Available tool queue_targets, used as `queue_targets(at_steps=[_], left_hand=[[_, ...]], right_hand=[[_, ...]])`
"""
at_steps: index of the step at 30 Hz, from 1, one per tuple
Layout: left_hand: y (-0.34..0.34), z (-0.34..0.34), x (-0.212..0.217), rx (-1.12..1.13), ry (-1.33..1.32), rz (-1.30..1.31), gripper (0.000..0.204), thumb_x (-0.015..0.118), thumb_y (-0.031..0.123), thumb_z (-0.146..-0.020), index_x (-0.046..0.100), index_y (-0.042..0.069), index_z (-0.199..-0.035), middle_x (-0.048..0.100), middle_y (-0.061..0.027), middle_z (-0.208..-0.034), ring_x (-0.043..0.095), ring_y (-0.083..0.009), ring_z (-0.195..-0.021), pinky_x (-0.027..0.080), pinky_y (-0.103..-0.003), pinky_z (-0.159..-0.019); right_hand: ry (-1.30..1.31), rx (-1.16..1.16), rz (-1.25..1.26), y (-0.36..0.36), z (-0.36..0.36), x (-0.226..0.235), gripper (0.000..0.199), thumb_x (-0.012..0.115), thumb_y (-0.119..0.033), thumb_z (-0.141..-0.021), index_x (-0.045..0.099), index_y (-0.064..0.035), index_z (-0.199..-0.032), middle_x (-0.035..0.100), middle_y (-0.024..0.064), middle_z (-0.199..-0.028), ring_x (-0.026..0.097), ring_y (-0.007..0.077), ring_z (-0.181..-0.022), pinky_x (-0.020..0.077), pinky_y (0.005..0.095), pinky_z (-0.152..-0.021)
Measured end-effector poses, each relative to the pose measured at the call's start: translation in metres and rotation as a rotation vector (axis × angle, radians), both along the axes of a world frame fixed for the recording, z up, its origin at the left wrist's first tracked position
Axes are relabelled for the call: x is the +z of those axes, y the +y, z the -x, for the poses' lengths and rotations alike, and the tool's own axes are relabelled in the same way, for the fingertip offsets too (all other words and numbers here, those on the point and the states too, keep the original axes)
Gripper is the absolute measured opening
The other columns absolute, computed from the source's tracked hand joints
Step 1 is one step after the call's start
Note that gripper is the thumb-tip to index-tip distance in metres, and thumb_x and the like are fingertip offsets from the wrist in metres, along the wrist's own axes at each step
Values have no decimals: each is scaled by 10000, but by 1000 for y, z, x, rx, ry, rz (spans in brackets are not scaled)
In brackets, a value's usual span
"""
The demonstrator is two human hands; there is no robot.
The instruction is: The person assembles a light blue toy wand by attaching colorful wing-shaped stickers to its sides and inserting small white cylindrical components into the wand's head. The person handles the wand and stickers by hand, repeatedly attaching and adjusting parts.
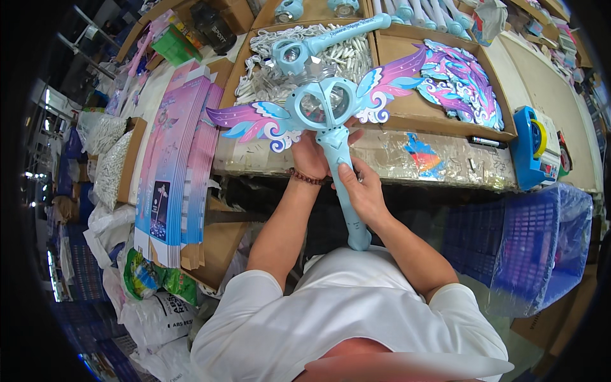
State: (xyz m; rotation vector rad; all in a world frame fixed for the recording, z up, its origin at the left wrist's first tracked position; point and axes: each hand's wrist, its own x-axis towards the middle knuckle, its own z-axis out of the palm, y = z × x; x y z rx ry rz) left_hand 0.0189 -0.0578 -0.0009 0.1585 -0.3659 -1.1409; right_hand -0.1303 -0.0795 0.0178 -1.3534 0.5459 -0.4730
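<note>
Head view shows a pale blue toy wand (336,159) held over the bench (445,167) edge, long axis near upright in the picture, ring head away from the person, butt toward the chest. Right hand (361,188) is wrapped around the handle; left hand (312,156) is closed just under the ring, probably pinching it. Both card wings (254,121) look lightly seated: a twist could pop one loose or crease it.

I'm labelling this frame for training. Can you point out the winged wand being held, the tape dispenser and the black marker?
Winged wand (324,105): head view, on the round clear head between the wings.
Tape dispenser (527,153): head view, on its blue body.
Black marker (489,142): head view, on the middle of its barrel.
</note>
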Motion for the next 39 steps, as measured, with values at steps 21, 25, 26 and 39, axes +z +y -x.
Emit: queue_targets(at_steps=[21,25,26,39], left_hand=[[0,-5,-36,-76,22,87,650,451,510,-909,435,46,-1364,469,-220,-1362,497,-417,-1202,353,-597,-1037],[0,-2,-29,-113,3,122,646,432,512,-915,432,53,-1369,462,-214,-1370,471,-396,-1234,321,-593,-1058],[0,-2,-28,-123,1,129,637,416,509,-922,432,58,-1371,463,-197,-1377,458,-379,-1251,298,-589,-1070],[-15,-19,-4,7,-170,81,627,376,503,-932,442,34,-1342,456,-162,-1383,444,-357,-1258,326,-558,-1056]], right_hand=[[24,19,-50,-1,1,0,468,517,-420,-955,559,21,-1107,622,68,-921,567,117,-741,460,270,-666],[20,6,-7,-4,2,2,480,517,-438,-953,561,14,-1108,613,61,-905,570,116,-739,464,268,-660],[19,0,6,-5,2,0,483,518,-442,-952,561,12,-1110,611,59,-900,570,115,-740,465,268,-660],[-43,76,-49,-5,4,17,479,624,-346,-909,535,31,-1190,600,42,-862,544,104,-780,454,269,-698]])
